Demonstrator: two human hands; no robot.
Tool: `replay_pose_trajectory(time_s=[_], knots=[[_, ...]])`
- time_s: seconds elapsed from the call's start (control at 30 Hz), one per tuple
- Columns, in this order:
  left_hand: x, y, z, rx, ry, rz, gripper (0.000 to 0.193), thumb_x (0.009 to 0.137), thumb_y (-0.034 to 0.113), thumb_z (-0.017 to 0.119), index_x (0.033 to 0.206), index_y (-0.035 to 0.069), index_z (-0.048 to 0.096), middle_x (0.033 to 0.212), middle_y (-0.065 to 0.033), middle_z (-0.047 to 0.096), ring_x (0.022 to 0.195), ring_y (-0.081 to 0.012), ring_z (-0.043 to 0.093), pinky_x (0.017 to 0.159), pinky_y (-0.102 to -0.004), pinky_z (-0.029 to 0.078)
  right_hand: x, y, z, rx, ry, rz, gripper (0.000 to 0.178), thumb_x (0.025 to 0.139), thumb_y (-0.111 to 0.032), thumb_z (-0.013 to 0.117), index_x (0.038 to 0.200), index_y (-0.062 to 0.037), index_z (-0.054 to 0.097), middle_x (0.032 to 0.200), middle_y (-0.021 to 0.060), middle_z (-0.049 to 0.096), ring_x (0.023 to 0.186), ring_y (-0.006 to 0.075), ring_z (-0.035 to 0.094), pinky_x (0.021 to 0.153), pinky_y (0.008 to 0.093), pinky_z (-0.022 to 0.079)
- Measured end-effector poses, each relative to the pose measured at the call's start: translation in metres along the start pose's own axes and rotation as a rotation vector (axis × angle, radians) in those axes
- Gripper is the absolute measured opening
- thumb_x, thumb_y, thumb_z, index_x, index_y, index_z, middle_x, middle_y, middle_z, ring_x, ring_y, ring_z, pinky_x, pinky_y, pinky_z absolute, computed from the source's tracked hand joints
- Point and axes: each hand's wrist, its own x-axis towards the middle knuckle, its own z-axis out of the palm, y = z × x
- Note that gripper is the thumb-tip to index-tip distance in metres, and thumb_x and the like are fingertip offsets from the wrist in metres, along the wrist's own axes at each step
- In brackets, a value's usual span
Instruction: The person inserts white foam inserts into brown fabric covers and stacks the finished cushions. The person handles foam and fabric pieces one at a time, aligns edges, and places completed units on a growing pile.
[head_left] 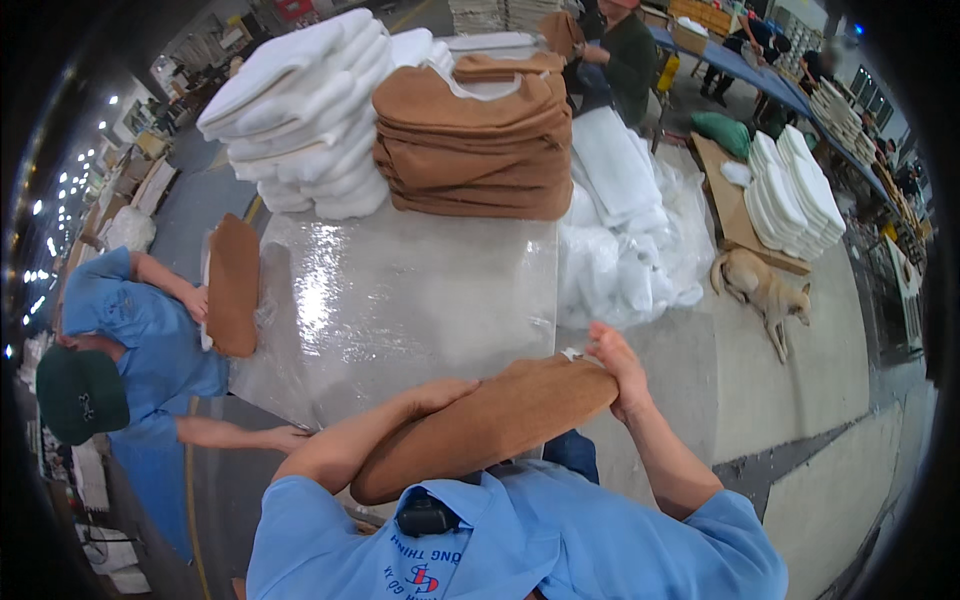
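A long, padded brown cushion [490, 425] lies slantwise against my front, with a bit of white showing at its right end. My left hand [447, 394] presses round its far side, and the fingertips are hidden behind the fabric. At the right end my right hand [622, 375] is wrapped round the cushion's edge, fingers bent beside the white bit. Beyond the table, a stack of folded brown covers [475, 150] stands next to a tall pile of white cushion pads [310, 115].
The table [420, 290] has a shiny plastic-wrapped top. At left a co-worker [140, 320] holds another brown cushion [232, 285]. Clear plastic bags [630, 260] bulge at the table's right side. A dog [765, 290] lies on the floor near white pads [795, 195]. Another person [620, 65] works behind.
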Motion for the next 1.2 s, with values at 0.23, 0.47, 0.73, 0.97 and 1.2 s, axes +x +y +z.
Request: replay_pose_trajectory(time_s=[0.23,0.47,0.73,0.97,1.2], knots=[[0.019,-0.047,0.028,0.850,0.488,0.056,0.047,0.108,0.044,0.053,0.124,0.003,0.071,0.118,-0.0239,0.073,0.111,-0.0393,0.069,0.094,-0.0458,0.054,-0.009,0.050,-0.018,-0.209,-0.070,0.326,0.056,0.102,-0.035,0.071,0.145,-0.0006,0.059,0.136,0.0124,0.066,0.126,0.0226,0.062,0.106,0.0374,0.049],[0.013,-0.038,0.031,0.656,0.813,0.434,0.025,0.102,0.027,0.066,0.099,0.002,0.066,0.092,-0.0202,0.071,0.086,-0.0406,0.068,0.079,-0.0465,0.053,0.084,0.023,0.030,-1.325,-0.581,0.450,0.056,0.096,-0.045,0.072,0.130,-0.0004,0.072,0.129,0.0231,0.072,0.118,0.0362,0.070,0.099,0.0448,0.054],[-0.026,-0.062,-0.016,0.666,0.440,-0.167,0.048,0.100,0.050,0.066,0.118,0.006,0.073,0.114,-0.0202,0.075,0.111,-0.0374,0.071,0.096,-0.0463,0.053,0.084,0.021,0.089,-1.651,-0.660,0.129,0.032,0.102,-0.031,0.062,0.121,-0.0087,0.077,0.118,0.0190,0.075,0.108,0.0351,0.072,0.091,0.0477,0.059],[-0.006,-0.074,0.006,0.674,0.770,-0.114,0.043,0.110,0.043,0.049,0.117,0.007,0.070,0.110,-0.0257,0.073,0.106,-0.0481,0.067,0.090,-0.0549,0.052,0.100,0.074,0.113,-0.514,-0.065,0.822,0.035,0.111,-0.031,0.050,0.111,0.0008,0.064,0.089,0.0184,0.073,0.061,0.0204,0.069,0.049,0.0391,0.052],[0.009,-0.086,0.008,0.588,0.999,-0.077,0.039,0.109,0.040,0.052,0.095,0.004,0.061,0.085,-0.0280,0.068,0.086,-0.0513,0.066,0.073,-0.0587,0.048,0.095,0.102,0.113,-0.769,-0.068,0.584,0.037,0.111,-0.033,0.050,0.108,0.0025,0.062,0.077,0.0124,0.063,0.047,0.0186,0.059,0.040,0.0346,0.045]])
